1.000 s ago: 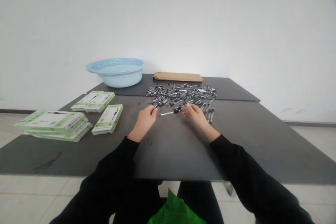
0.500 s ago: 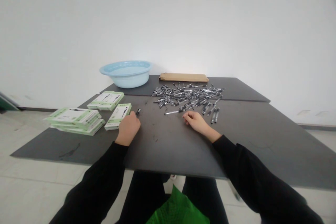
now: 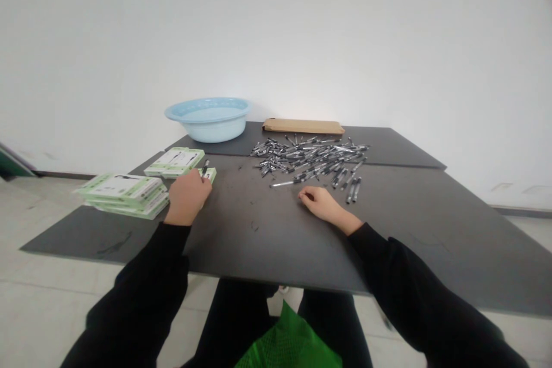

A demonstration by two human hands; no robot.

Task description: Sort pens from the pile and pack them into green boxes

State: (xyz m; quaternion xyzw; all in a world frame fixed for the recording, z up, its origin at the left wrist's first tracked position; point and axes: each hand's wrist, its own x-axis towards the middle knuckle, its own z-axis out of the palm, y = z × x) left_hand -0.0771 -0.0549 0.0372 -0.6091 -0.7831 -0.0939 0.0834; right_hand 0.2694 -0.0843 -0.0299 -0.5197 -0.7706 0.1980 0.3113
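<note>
My left hand (image 3: 188, 196) is closed around a dark-capped pen (image 3: 204, 168), over a green and white box (image 3: 210, 174) that it mostly covers. Curled on the dark table is my right hand (image 3: 321, 204), its fingers closed; whether anything is inside them is hidden. Just beyond it spreads a heap of clear pens with black caps (image 3: 313, 156). One pen (image 3: 282, 184) lies near its fingertips, and two more (image 3: 353, 190) lie to its right.
A stack of green and white boxes (image 3: 125, 192) stands at the left, with more boxes (image 3: 175, 162) behind. At the back are a light blue basin (image 3: 209, 121) and a flat brown cardboard piece (image 3: 303, 126) by the wall.
My left hand has moved left with the pen, from beside the box to over it. My right hand has barely moved.
</note>
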